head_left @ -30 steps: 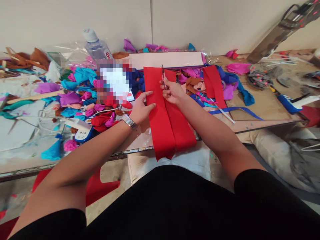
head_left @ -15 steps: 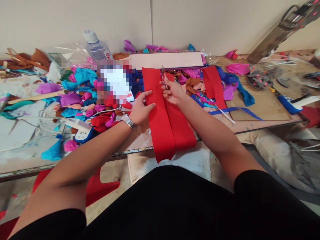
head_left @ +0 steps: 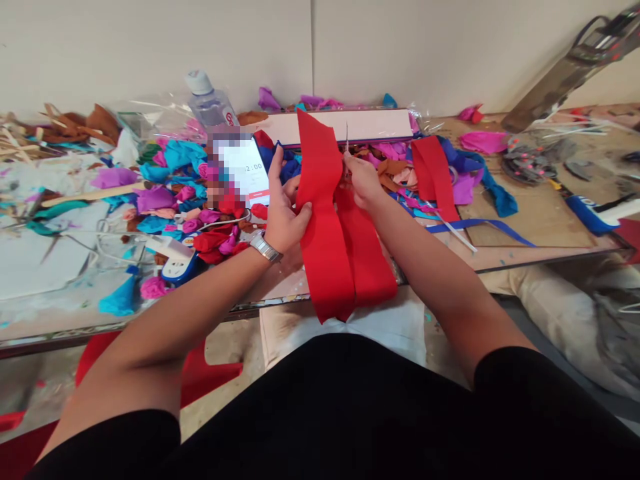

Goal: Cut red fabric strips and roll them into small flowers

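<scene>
A long red strip (head_left: 325, 233) hangs in folds over the table's front edge, its upper end raised. My left hand (head_left: 286, 207) grips the strip's left edge, with the thumb in front and a finger pointing up; the other fingers are partly behind the strip. My right hand (head_left: 362, 179) is closed around scissors (head_left: 347, 143) just right of the strip, blades pointing up. Their handles are mostly hidden in the fingers. Another red strip (head_left: 434, 177) lies on the table to the right.
A phone (head_left: 245, 167) and a bottle (head_left: 210, 103) stand behind my left hand. Crumpled colored pieces (head_left: 175, 193) cover the left of the table. A power strip (head_left: 177, 263) lies near the front. Cardboard (head_left: 525, 213) and a blue ribbon (head_left: 490, 230) are at right.
The strip's upper end has risen and bent. My left hand has lifted a finger and reaches further behind it. My right hand with the scissors has shifted right, off the strip.
</scene>
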### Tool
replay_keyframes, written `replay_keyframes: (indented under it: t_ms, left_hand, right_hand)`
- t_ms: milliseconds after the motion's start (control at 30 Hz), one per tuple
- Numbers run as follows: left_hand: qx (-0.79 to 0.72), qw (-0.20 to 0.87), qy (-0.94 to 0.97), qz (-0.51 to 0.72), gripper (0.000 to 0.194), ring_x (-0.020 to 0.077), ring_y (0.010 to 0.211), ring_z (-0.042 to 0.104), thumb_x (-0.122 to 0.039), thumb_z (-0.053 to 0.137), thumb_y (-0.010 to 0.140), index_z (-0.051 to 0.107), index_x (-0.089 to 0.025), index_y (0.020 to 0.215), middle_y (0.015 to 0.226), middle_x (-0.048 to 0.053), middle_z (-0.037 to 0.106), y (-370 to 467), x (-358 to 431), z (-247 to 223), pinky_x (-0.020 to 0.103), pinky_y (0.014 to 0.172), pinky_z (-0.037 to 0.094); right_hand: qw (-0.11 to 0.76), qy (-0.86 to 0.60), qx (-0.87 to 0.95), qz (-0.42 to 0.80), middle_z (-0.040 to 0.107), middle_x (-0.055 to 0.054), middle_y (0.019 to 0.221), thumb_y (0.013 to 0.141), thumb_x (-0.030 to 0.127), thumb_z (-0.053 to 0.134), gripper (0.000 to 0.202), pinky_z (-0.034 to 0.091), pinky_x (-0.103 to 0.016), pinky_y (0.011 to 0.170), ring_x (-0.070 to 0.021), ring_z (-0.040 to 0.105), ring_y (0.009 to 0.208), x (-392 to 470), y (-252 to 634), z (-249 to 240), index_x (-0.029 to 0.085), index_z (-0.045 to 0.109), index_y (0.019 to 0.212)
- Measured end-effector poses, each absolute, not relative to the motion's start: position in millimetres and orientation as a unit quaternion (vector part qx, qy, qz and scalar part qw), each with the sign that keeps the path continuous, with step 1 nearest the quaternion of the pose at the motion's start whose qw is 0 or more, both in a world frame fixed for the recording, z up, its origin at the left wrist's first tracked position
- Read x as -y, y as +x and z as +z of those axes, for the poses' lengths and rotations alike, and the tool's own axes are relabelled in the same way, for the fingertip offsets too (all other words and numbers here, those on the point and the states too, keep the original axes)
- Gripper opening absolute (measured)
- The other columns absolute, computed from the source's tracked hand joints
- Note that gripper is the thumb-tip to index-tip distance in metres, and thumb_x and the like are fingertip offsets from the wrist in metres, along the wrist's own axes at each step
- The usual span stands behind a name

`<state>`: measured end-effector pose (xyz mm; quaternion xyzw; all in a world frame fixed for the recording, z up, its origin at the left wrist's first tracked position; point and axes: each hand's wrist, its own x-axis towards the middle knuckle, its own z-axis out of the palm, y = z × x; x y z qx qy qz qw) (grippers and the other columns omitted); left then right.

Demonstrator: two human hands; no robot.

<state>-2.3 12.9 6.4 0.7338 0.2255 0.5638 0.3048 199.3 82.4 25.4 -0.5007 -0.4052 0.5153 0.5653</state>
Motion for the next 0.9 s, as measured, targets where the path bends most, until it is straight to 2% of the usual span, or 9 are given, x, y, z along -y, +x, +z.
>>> replay_keyframes:
  t_ms: [133,233,333,500,567,667,733,833,900]
  left_hand:
    - [-0.253,0.316,0.723,0.56,0.086,0.0259,0.13,0.073,-0.047,0.063,0.105,0.012,-0.029,0.173,0.141,0.011,0.073,-2.4,-9.9,6.8,0.046,0.111,0.059]
    - [-0.263,0.319,0.711,0.569,0.073,0.0266,0.122,0.077,-0.047,0.062,0.105,0.03,-0.027,0.167,0.135,0.012,0.076,-2.4,-8.3,6.9,0.046,0.108,0.061]
    - [-0.27,0.307,0.701,0.584,0.069,0.0303,0.125,0.076,-0.051,0.064,0.103,0.038,-0.025,0.162,0.131,0.014,0.077,-4.9,-9.3,10.2,0.048,0.109,0.061]
    - [-0.267,0.29,0.697,0.599,0.057,0.0326,0.133,0.071,-0.057,0.061,0.105,0.048,-0.025,0.151,0.13,0.015,0.075,-12.9,-12.8,20.8,0.05,0.112,0.059]
    - [-0.267,0.277,0.695,0.607,0.048,0.0305,0.132,0.071,-0.056,0.06,0.106,0.054,-0.026,0.143,0.129,0.014,0.074,-13.0,-12.3,22.7,0.049,0.113,0.059]
    - [-0.262,0.273,0.69,0.618,0.039,0.0257,0.121,0.075,-0.049,0.06,0.107,0.053,-0.027,0.138,0.121,0.01,0.075,-8.3,-7.2,21.8,0.044,0.105,0.062]
    - [-0.251,0.273,0.692,0.619,0.031,0.0239,0.114,0.076,-0.041,0.06,0.107,0.052,-0.027,0.134,0.111,0.008,0.075,-4.5,-1.1,21.2,0.042,0.099,0.063]
    - [-0.224,0.234,0.731,0.6,0.005,0.0237,0.109,0.076,-0.025,0.062,0.101,0.058,-0.025,0.105,0.098,0.006,0.073,-2.0,9.4,24.6,0.043,0.098,0.062]
    - [-0.181,0.207,0.798,0.537,0.016,0.0232,0.107,0.075,-0.013,0.057,0.095,0.056,-0.023,0.084,0.089,0.005,0.071,-2.5,15.2,29.0,0.044,0.099,0.061]
  right_hand:
    - [0.541,-0.487,0.442,0.523,0.068,0.0,0.081,0.098,0.07,0.069,0.051,0.049,-0.023,0.06,-0.012,0.062,0.07,-87.3,205.9,39.3,0.021,0.065,0.087]
    - [0.53,-0.502,0.493,0.474,0.063,0.001,0.077,0.095,0.069,0.075,0.051,0.043,-0.024,0.057,-0.0119,0.056,0.065,-89.7,217.5,47.9,0.02,0.067,0.085]
    - [0.495,-0.527,0.567,0.396,0.061,0.001,0.073,0.096,0.066,0.075,0.049,0.039,-0.026,0.059,-0.0126,0.051,0.064,-80.6,236.1,50.0,0.019,0.071,0.086]
    - [0.296,-0.547,0.754,0.214,0.067,-0.003,0.075,0.099,0.057,0.069,0.043,0.04,-0.032,0.069,-0.0186,0.057,0.074,-33.2,264.0,34.7,0.017,0.076,0.086]
    - [0.231,-0.54,0.793,0.16,0.071,-0.007,0.085,0.102,0.049,0.065,0.036,0.043,-0.034,0.075,-0.022,0.06,0.082,-11.5,267.1,25.0,0.017,0.077,0.09]
    - [0.201,-0.52,0.825,0.096,0.073,-0.016,0.107,0.103,0.038,0.062,0.027,0.05,-0.039,0.089,-0.0285,0.065,0.1,12.1,263.9,14.1,0.015,0.076,0.104]
    - [0.193,-0.507,0.836,0.082,0.073,-0.019,0.112,0.103,0.038,0.06,0.03,0.052,-0.044,0.095,-0.0327,0.066,0.106,18.6,260.1,11.6,0.014,0.075,0.112]
    - [0.226,-0.481,0.843,0.089,0.073,-0.022,0.127,0.101,0.041,0.062,0.036,0.049,-0.056,0.109,-0.0393,0.063,0.121,15.8,255.6,13.0,0.015,0.074,0.124]
    - [0.28,-0.447,0.836,0.154,0.072,-0.02,0.136,0.098,0.047,0.066,0.039,0.045,-0.06,0.118,-0.0396,0.061,0.13,9.9,253.3,14.8,0.019,0.074,0.124]
